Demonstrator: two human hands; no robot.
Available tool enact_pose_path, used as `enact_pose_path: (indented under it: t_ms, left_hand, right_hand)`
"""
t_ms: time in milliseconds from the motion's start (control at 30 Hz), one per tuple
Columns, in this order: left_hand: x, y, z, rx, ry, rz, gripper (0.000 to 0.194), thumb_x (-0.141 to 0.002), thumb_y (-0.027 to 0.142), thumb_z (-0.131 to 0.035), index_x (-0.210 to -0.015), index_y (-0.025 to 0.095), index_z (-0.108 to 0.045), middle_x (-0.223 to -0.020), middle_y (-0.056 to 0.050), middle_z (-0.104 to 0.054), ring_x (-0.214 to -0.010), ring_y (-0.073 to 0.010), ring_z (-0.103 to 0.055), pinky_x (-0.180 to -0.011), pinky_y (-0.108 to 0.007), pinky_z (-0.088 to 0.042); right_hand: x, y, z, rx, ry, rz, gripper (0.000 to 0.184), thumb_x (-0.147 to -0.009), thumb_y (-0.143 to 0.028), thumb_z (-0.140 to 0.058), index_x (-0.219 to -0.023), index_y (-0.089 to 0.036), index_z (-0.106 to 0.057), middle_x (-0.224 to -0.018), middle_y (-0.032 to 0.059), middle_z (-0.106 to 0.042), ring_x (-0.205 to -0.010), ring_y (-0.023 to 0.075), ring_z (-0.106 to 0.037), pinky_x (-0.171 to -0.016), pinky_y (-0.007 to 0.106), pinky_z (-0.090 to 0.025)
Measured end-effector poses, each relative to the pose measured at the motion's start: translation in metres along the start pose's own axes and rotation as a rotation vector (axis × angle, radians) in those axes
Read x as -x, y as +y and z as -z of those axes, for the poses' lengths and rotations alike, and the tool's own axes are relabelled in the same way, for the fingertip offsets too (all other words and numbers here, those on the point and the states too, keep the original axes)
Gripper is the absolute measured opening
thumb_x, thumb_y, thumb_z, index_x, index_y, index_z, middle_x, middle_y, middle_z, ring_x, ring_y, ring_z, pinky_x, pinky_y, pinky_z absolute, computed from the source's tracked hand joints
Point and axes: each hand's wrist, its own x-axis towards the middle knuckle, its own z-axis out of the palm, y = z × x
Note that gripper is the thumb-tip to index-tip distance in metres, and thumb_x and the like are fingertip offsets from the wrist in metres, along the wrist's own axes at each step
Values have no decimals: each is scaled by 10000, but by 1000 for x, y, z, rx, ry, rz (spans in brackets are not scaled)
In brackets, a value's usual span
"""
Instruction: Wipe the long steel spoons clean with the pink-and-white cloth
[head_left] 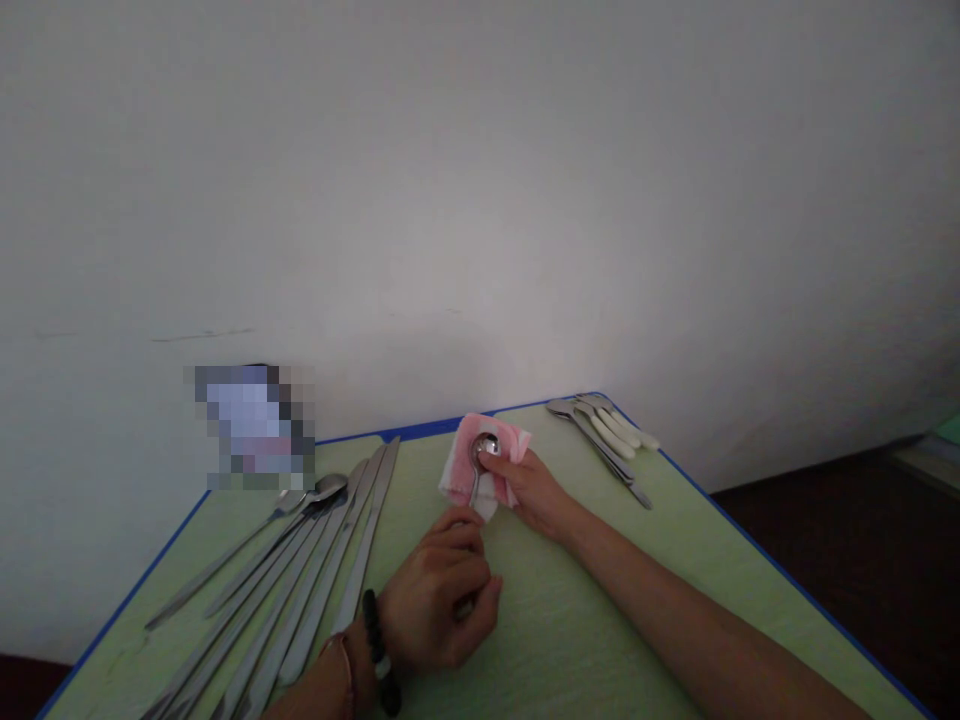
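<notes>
A small metal spoon (487, 446) lies against a folded pink and white cloth (466, 452) above the table. My right hand (536, 492) grips the cloth from the right, its thumb pressed on the spoon's bowl. Closer to me, my left hand (442, 590) is closed, with its fingertips at the lower end of the spoon's handle. Part of the handle is hidden by those fingers. On the left wrist is a dark bead bracelet (380, 655).
Several long table knives (322, 590) and spoons (330, 487) are spread at the left. More spoons (600, 440), some with cream handles (619, 432), lie at the back right. A blurred-out phone-like object (255, 425) leans on the wall behind the blue-edged green table (600, 620).
</notes>
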Motion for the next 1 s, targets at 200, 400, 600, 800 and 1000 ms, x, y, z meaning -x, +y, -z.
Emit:
enact_pose_path:
  t_ms: [200,400,600,800,1000]
  left_hand:
    - [-2,-9,6,-24,102,241,128,-817,96,-440,-786,170,-539,-828,-66,-550,-898,-197,-493,-856,-361,-409]
    - [1,-18,3,157,156,587,285,-806,83,-410,-1072,179,-447,-1063,-96,-494,-917,-184,-508,-797,-322,-432]
    - [4,-26,4,399,33,676,258,-893,199,-379,-1150,177,-366,-771,0,-577,-681,-130,-535,-673,-255,-425]
    - [3,-25,7,274,-53,713,252,-906,244,-356,-1118,162,-466,-668,28,-538,-570,-113,-478,-555,-220,-360]
    - [1,-22,8,274,-109,713,293,-905,260,-348,-1132,138,-487,-603,43,-486,-552,-120,-461,-546,-221,-343]
  right_hand:
    - [-4,4,1,-60,122,81,272,-602,-261,-734,-831,-169,-620,-767,-5,-657,-715,132,-577,-730,288,-445]
    - [-5,2,-1,-100,124,81,321,-569,-265,-759,-838,-171,-611,-763,-6,-661,-703,138,-588,-715,290,-460]
    - [-4,2,-1,-103,83,88,299,-591,-267,-754,-838,-167,-618,-775,-3,-667,-716,126,-593,-722,267,-462]
    - [-6,2,-2,-132,137,110,276,-589,-249,-756,-820,-175,-624,-777,-4,-672,-734,134,-602,-693,260,-474]
    - [-10,1,0,-231,200,119,272,-601,-275,-746,-826,-187,-622,-799,-2,-672,-757,144,-603,-717,276,-489]
